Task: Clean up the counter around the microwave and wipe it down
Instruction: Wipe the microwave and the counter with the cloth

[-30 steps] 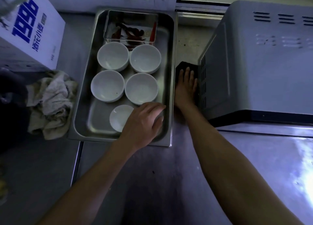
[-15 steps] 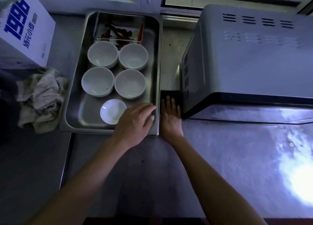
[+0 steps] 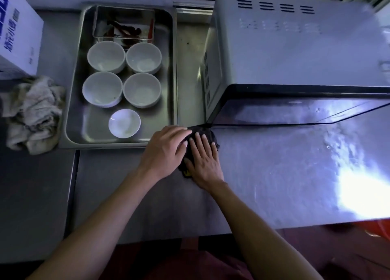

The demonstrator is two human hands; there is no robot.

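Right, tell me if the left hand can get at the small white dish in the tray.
Probably yes: the left hand lies just beside the dish, with nothing between them.

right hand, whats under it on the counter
A dark cloth lies under the right hand, which presses it flat on the steel counter. The left hand touches its left edge. Most of the cloth is covered.

Steel counter [image 3: 263, 174], bearing microwave [image 3: 295, 54], metal tray [image 3: 73, 111], dark cloth [image 3: 207, 134], crumpled rag [image 3: 33, 113], white box [image 3: 19, 33]
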